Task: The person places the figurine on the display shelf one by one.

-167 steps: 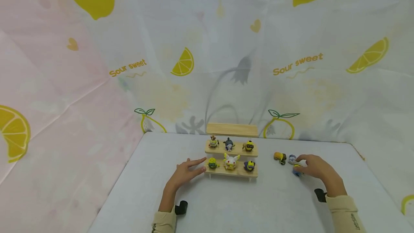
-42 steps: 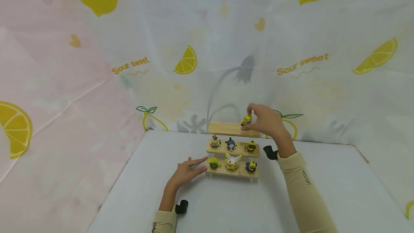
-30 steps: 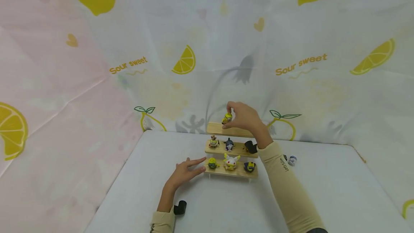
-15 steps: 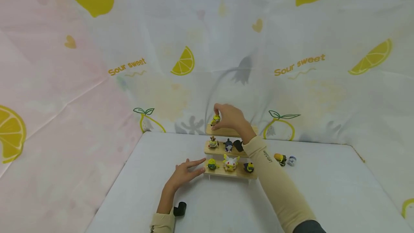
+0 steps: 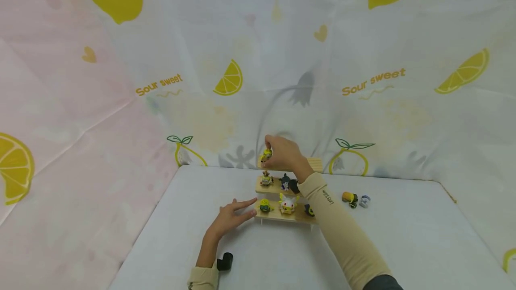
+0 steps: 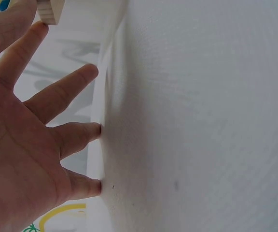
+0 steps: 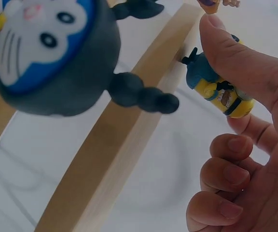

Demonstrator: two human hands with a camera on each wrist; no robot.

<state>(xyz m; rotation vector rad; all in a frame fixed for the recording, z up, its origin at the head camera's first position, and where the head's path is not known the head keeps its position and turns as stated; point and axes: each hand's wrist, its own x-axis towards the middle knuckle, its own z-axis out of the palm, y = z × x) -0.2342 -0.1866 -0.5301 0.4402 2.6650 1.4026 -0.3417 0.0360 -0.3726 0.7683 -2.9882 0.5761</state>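
Head view: your right hand (image 5: 284, 153) carried the yellow figure (image 5: 267, 155) leftward along the shelf's top tier (image 5: 314, 163), pinching it.
Left hand (image 5: 230, 216): spread flat on the table (image 5: 403, 245), unmoved.

The right hand (image 5: 284, 153) picked up the little yellow toy (image 5: 267, 154) from the table (image 5: 403, 236), lifted it and carried it leftward along the top shelf (image 5: 314, 162) to the left end.
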